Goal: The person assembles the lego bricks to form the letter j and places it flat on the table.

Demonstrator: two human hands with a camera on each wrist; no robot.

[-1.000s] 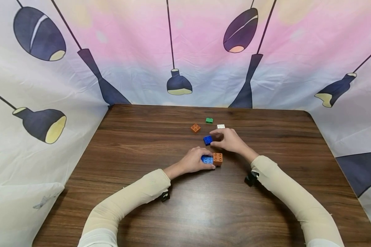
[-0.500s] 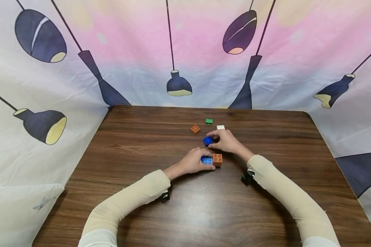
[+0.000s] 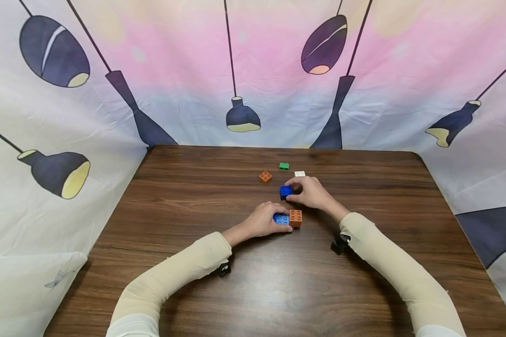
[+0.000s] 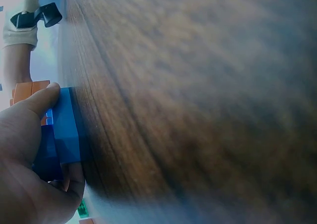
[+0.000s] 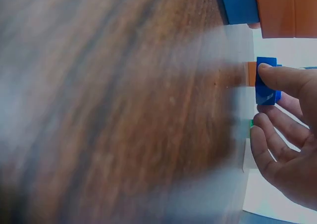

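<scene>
My left hand (image 3: 263,220) grips a joined stack of toy building bricks on the table. A lighter blue brick (image 3: 281,220) and an orange brick (image 3: 295,216) show in it from above. In the left wrist view, a dark blue brick (image 4: 47,154) also sits in the stack, partly covered by the fingers. Just beyond, my right hand (image 3: 313,192) pinches a loose dark blue brick (image 3: 285,192). In the right wrist view the thumb presses one face of this dark blue brick (image 5: 266,87), and its studs face the palm; the other fingers are spread loosely below.
Farther back on the brown table (image 3: 194,187) lie a flat orange brick (image 3: 265,176), a small green brick (image 3: 284,166) and a white brick (image 3: 299,174), the last partly behind the right hand. A printed curtain (image 3: 194,70) hangs behind the table.
My right hand has reached the loose dark blue brick and taken hold of it. The brick has turned and shifted slightly to the right. My left hand keeps its grip on the stack.
</scene>
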